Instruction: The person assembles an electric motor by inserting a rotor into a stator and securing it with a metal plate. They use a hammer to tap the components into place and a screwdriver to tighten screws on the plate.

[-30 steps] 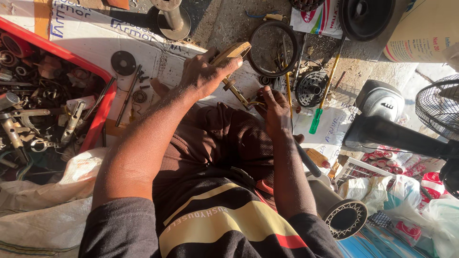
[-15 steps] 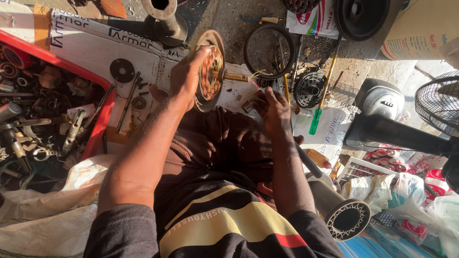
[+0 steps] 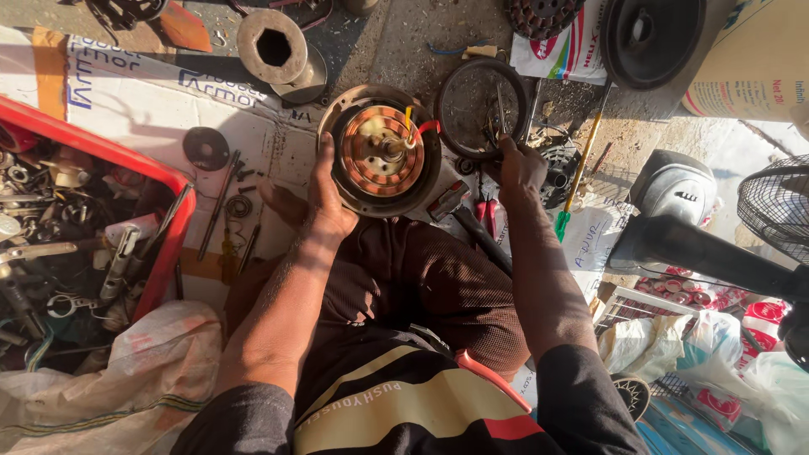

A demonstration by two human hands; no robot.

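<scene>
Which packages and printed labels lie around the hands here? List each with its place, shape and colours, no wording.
White printed sheet: flat on the ground, upper left, under the red tray's far edge; white with blue lettering, an orange strip.
White printed bag: top, right of centre, crumpled; white with red and green print.
Cream sack or drum: top right corner; cream with dark print.
Red-and-white packets: right, in a white wire rack.

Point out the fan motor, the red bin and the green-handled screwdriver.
fan motor [image 3: 375, 160], head view, on its copper windings.
red bin [image 3: 173, 232], head view, on its right wall.
green-handled screwdriver [image 3: 561, 223], head view, on the green handle.
</scene>
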